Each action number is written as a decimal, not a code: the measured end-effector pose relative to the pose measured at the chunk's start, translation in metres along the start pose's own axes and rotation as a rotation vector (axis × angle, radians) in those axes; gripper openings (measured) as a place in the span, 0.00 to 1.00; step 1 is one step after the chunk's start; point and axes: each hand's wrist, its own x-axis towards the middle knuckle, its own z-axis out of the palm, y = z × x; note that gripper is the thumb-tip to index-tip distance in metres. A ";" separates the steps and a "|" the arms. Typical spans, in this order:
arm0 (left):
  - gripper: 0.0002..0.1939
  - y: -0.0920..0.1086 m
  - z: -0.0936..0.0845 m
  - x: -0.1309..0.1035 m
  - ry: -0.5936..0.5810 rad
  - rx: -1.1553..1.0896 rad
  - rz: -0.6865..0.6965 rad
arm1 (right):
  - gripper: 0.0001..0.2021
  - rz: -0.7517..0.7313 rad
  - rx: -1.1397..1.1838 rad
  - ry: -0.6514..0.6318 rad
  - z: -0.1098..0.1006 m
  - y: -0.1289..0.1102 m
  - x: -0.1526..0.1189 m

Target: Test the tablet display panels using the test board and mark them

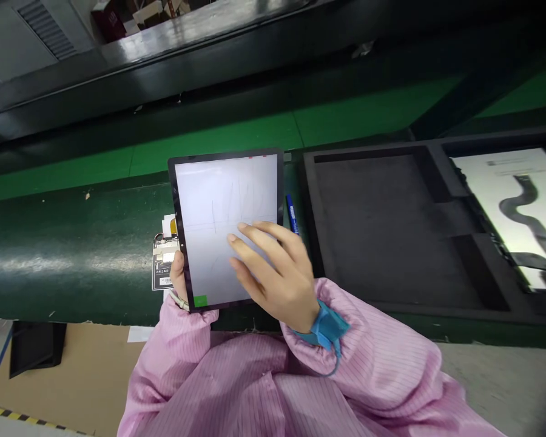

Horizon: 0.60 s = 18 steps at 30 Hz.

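A tablet point(204, 255) with a dark bezel is held up over the green bench, its screen lit white. Thin drawn lines, a green square in the lower left corner and small red marks at the top edge show on the screen. My left hand point(178, 276) grips the tablet at its lower left edge; most of its fingers are hidden behind it. My right hand point(284, 279), wearing a blue wrist strap point(325, 328), is over the screen with its fingers stretched out. The fingertips are at the glass; I cannot tell which ones touch.
A blue marker point(292, 215) lies right of the tablet. Beyond it is a black foam tray point(316, 243), with a bright panel and flex cable point(521, 200) at its right end. Left, a battery-like part point(161, 267) sits partly under the tablet. The bench point(73, 243) has a raised rail behind.
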 end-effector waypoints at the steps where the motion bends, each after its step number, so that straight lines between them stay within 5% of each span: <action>1: 0.39 0.001 0.001 0.000 -0.007 -0.004 0.013 | 0.13 0.033 0.003 0.026 -0.004 0.001 -0.002; 12: 0.25 0.008 -0.007 0.002 0.103 0.075 0.148 | 0.16 0.271 0.027 -0.024 -0.016 0.011 -0.021; 18: 0.19 0.028 0.019 -0.030 0.026 0.090 0.136 | 0.11 0.513 0.262 -0.107 -0.031 0.022 -0.002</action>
